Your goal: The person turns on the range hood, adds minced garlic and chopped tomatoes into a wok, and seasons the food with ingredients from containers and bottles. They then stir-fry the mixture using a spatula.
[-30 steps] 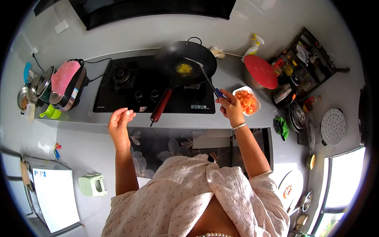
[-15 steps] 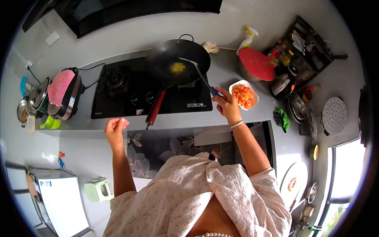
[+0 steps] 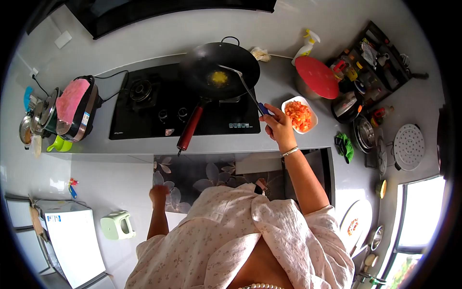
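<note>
My right hand [image 3: 279, 126] is closed around the blue handle of a metal spatula [image 3: 248, 90], whose head reaches into a black wok [image 3: 243, 58]. A small patch of yellow food [image 3: 219, 78] lies in the wok's bottom. The wok sits on the stove with its red handle [image 3: 191, 126] pointing toward me. Just right of my right hand is a white bowl [image 3: 314, 120] of chopped orange-red pieces [image 3: 298, 115] that look like tomato. My left hand [image 3: 159, 194] hangs low before the counter, touching nothing visible; motion blur hides its fingers.
A black gas stove [image 3: 144, 115] spans the counter. Behind the bowl stand a red-topped pot [image 3: 317, 77] and a spray bottle [image 3: 306, 45]. An electric cooker [image 3: 79, 113] under a pink cloth sits left. A kettle [image 3: 346, 108], green cloth [image 3: 344, 147] and spice rack [image 3: 380, 60] are right.
My left hand has dropped from beside the counter edge down toward my body. My right hand keeps its hold on the spatula, almost unmoved. The view has shifted slightly.
</note>
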The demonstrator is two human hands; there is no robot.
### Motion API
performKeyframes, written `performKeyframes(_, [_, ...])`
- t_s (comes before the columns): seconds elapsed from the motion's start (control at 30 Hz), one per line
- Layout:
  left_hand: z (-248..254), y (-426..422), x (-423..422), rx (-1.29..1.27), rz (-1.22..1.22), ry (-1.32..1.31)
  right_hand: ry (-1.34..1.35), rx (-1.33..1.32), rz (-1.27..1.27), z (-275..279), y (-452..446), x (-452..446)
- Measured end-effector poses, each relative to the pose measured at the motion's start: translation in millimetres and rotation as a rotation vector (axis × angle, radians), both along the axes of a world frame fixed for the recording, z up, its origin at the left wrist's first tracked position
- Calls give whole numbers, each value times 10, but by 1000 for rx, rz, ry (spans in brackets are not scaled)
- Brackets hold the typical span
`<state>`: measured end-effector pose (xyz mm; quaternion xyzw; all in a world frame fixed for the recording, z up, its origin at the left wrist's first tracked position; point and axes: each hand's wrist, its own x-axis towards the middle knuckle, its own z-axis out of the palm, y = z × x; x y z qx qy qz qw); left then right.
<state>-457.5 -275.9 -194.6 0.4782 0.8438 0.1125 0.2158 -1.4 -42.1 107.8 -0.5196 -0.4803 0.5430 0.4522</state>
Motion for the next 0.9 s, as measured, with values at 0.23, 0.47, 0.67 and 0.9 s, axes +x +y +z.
performKeyframes(0.23, [-211, -1693, 249, -606, 389, 139, -29, -1, 15, 6, 87, -14])
performKeyframes(0.47, [-754, -1720, 404, -420, 411, -276, -102, 40, 19, -119, 218, -179])
performKeyframes(0.67, [-1530, -1020, 396, -64, 202, -525, -171, 77, 76, -220, 140, -362])
performKeyframes(0.9, [-905, -567, 523, -116, 366, -653, -164, 22, 176, 179, -209, -291])
